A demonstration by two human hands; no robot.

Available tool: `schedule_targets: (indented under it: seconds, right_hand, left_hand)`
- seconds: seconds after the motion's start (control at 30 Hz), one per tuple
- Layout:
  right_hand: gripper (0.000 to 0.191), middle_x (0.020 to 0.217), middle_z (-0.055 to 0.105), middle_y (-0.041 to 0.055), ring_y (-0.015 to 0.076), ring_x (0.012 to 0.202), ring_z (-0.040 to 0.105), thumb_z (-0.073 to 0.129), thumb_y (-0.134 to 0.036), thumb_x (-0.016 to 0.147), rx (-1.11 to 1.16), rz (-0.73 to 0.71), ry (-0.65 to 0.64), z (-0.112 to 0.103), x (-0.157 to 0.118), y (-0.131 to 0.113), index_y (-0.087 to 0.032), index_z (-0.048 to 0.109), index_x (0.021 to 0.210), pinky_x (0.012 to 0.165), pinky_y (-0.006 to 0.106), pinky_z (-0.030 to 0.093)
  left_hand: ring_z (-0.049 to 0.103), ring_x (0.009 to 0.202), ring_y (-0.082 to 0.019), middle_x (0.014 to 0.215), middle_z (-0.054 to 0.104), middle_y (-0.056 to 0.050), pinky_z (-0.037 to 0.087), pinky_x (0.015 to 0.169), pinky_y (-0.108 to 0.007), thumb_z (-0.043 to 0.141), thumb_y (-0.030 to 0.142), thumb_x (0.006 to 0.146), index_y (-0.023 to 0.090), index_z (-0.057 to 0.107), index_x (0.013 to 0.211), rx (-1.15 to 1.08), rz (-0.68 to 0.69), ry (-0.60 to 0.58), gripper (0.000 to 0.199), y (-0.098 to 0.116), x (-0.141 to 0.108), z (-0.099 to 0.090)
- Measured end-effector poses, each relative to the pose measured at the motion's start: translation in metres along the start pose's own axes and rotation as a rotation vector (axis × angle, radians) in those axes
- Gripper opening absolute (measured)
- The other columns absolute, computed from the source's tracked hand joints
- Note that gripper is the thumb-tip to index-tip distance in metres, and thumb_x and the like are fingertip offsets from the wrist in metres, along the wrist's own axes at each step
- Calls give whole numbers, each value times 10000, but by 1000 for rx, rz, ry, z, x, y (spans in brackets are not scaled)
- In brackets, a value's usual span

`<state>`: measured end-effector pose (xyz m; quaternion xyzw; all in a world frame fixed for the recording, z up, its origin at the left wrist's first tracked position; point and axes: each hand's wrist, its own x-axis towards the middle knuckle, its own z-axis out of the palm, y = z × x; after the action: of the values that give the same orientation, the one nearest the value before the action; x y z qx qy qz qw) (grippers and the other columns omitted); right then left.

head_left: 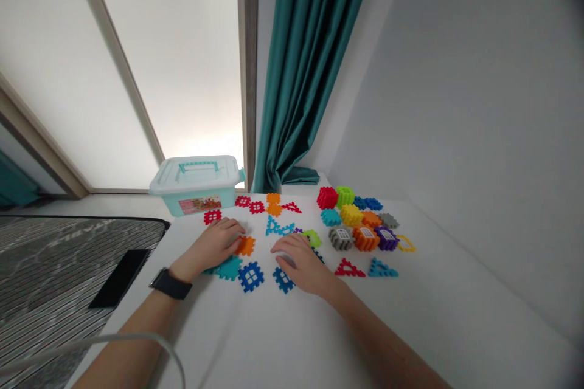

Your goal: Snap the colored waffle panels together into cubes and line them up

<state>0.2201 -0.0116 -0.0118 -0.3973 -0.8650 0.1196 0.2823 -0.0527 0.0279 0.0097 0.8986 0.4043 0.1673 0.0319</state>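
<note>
The right hand (302, 262) partly hides a blue windowed tile (283, 280).

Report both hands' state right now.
Left hand: palm down over the pieces, grip can't be told.
Right hand: palm down, fingers loosely spread, no piece visibly held.

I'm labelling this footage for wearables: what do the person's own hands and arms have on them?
Both the left hand and right hand are bare. A dark watch with a dark band circles the left wrist; no sleeves show.
</note>
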Motion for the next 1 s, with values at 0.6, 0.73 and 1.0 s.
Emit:
schedule_targets:
  seconds: [0.6, 0.73, 1.0]
  right_hand:
    - [352, 1378, 603, 103, 269, 1302, 494, 544, -192, 908, -224, 161, -19, 1, -23, 17, -189, 631, 1249, 1144, 514, 349]
    - [354, 1376, 604, 98, 267, 1303, 493, 554, -187, 902, -221, 161, -24, 0, -23, 17, -199, 631, 1247, 1144, 518, 351]
    - [348, 1352, 614, 101, 264, 1275, 511, 564, -174, 891, -217, 159, -23, -1, -23, 15, -209, 633, 1231, 1111, 513, 380]
  left_hand:
    - [506, 1227, -290, 1352, 569, -114, 374, 1072, -487, 534, 372, 957, 230, 562, 1302, 91, 9, 60, 374, 51, 14, 35]
    - [513, 1217, -279, 1331, 581, -95, 307, 1116, -519, 510, 386, 973, 249, 577, 1265, 119, -14, 48, 330, 50, 16, 42]
    - [551, 1147, -268, 1218, 631, -79, 320, 1091, -514, 574, 343, 932, 230, 631, 1121, 90, -67, 46, 227, 49, 14, 36]
